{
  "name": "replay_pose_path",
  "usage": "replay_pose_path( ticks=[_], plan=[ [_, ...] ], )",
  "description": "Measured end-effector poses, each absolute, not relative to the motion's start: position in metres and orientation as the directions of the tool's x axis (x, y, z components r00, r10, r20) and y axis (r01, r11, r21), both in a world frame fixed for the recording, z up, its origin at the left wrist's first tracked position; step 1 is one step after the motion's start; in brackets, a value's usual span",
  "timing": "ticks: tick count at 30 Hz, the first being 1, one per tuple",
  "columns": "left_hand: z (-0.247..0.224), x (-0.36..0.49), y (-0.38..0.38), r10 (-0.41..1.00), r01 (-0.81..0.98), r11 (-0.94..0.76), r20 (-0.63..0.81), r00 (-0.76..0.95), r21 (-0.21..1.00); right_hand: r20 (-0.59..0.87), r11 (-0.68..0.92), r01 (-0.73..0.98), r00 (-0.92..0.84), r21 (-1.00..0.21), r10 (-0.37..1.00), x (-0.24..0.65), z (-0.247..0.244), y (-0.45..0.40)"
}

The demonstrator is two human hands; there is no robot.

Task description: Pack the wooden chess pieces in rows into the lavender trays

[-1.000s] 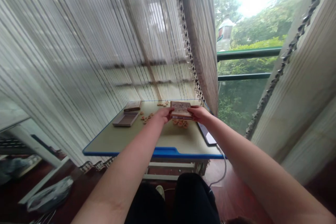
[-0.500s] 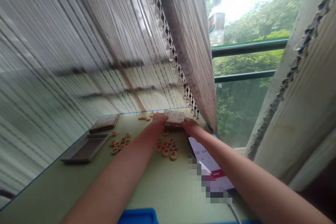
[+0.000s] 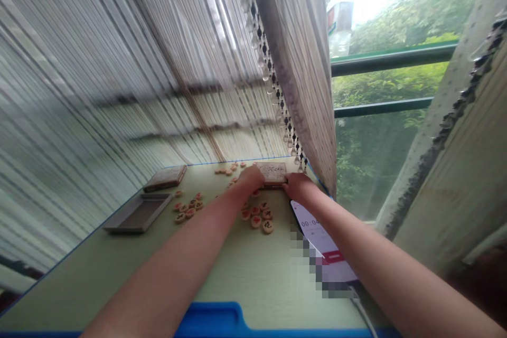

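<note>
Both of my arms reach to the far end of the table, where a flat brown box point(image 3: 274, 173) with dark writing on its lid sits between my hands. My left hand point(image 3: 251, 179) grips its left side with bent fingers. At the right front corner, my right hand point(image 3: 300, 186) holds the box too. Fingertips of both hands are partly hidden. Round wooden xiangqi pieces point(image 3: 256, 221) with red and black characters lie just in front of the box. Another cluster of pieces point(image 3: 190, 212) is left of my left forearm, and a few pale pieces point(image 3: 228, 171) lie behind it.
An open grey tray point(image 3: 152, 215) stands at the left, with a second flat brown box point(image 3: 165, 177) behind it. A phone point(image 3: 317, 237) showing a timer lies under my right forearm, its cable point(image 3: 362, 310) running frontward. String curtains point(image 3: 158, 63) hang behind the table. A blue tray point(image 3: 214, 318) is at the front edge.
The box, held in both hands, has gone from tilted to lying flatter at the far end of the table. The view has shifted slightly. The loose pieces look unmoved.
</note>
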State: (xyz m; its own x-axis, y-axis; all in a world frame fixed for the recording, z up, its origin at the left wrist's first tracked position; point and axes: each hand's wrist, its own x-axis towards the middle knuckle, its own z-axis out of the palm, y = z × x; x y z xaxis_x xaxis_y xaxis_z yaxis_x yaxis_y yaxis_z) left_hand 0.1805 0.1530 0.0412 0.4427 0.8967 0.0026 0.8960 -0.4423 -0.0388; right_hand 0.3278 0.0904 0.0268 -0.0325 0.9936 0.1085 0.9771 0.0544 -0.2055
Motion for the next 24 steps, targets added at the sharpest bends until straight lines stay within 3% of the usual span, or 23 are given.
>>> replay_pose_path(
  ticks=[3,8,13,24],
  plan=[
    [0.047,0.18,0.141,0.945,0.944,-0.323,0.029,0.325,-0.065,0.088,0.03,0.984,-0.014,-0.176,0.996,0.329,0.029,0.09],
    [0.048,0.178,0.138,0.892,0.891,-0.446,0.038,0.45,-0.091,0.055,0.023,0.994,-0.017,-0.106,0.998,0.328,0.029,0.092],
    [0.041,0.185,0.147,0.892,0.894,-0.442,0.07,0.447,-0.074,0.052,0.048,0.999,-0.047,-0.015,0.998,0.324,0.028,0.087],
    [0.03,0.207,0.167,0.891,0.897,-0.442,0.116,0.438,0.008,0.048,-0.042,0.998,0.044,-0.039,0.998,0.323,0.033,0.083]
  ],
)
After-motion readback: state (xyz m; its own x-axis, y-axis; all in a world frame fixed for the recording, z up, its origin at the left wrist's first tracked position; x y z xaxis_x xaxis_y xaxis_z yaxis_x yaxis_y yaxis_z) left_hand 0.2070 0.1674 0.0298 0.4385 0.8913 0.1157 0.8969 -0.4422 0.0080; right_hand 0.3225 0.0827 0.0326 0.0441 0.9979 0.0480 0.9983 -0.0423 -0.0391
